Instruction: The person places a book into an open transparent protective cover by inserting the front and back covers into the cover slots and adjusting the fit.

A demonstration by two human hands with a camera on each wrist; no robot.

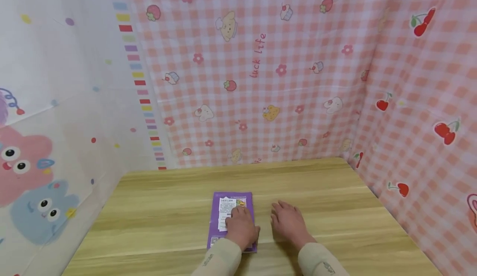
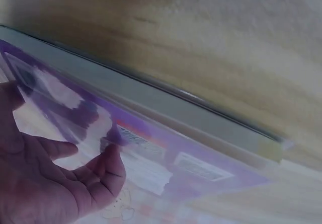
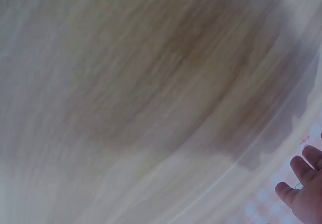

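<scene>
A thick book with a purple cover [image 1: 227, 206] lies flat on the table, a white printed panel on its upper face. Over its lower right part is my left hand [image 1: 241, 227], with the fingers loosely bent on or just above the cover. The left wrist view shows the block of pale pages [image 2: 151, 95] along one side, beside the bent fingers of the left hand [image 2: 55, 183]. To the right of the book, apart from it, my right hand [image 1: 290, 224] is low over the table and holds nothing. Its fingers [image 3: 301, 169] look relaxed in the right wrist view.
The wood-grain table [image 1: 160, 210] stretches to both sides of the book. Behind it hangs a pink checked cloth [image 1: 261, 135], with a cherry-print cloth [image 1: 417, 156] at the right and a white cartoon cloth [image 1: 108, 114] at the left.
</scene>
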